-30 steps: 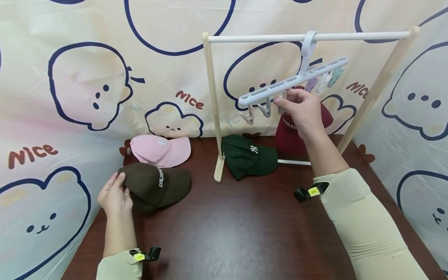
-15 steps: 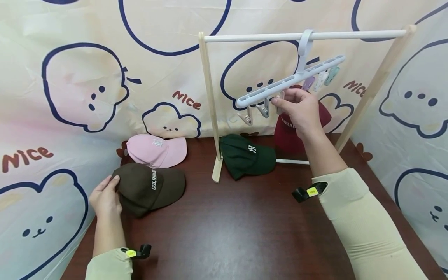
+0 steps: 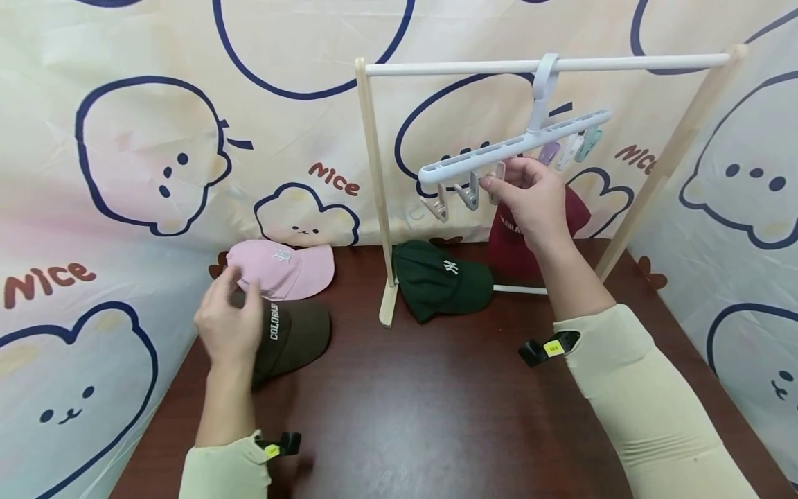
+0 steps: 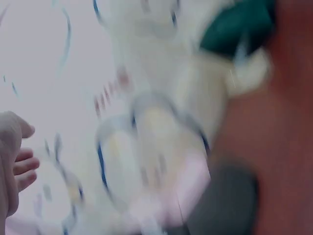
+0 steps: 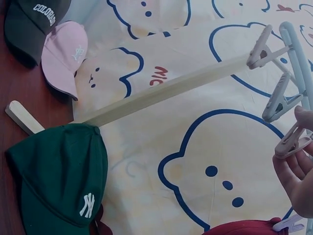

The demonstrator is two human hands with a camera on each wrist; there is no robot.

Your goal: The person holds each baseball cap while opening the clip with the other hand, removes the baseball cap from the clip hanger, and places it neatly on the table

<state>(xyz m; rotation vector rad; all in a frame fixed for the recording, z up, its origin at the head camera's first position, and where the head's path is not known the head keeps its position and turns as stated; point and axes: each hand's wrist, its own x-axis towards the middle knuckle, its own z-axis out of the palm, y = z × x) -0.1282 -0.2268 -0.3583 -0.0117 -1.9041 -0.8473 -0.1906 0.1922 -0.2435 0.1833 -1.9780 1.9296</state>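
My left hand (image 3: 229,326) hovers over the dark brown cap (image 3: 298,336), hiding its crown, with thumb and fingers apart and nothing between them. Just behind sits the pink cap (image 3: 308,272). My right hand (image 3: 541,204) pinches a pale clothespin (image 5: 289,142) under the light blue clip hanger (image 3: 474,161). Two more pale clothespins, one of them this clothespin (image 5: 279,100), hang toward the hanger's near end. A maroon cap (image 3: 508,249), partly behind my right hand, hangs below the hanger; a purple clip (image 5: 288,224) touches its edge in the right wrist view.
The hanger hooks over the white bar (image 3: 449,68) of a wooden-legged rack (image 3: 377,173). A green cap (image 3: 442,281) lies by its left foot on the brown table (image 3: 399,402). Printed cloth (image 3: 299,132) encloses the back and sides.
My left hand has let go of the brown cap's back edge and moved right and up over its crown. My right hand stays at the clothespin; the hanger tilts slightly.
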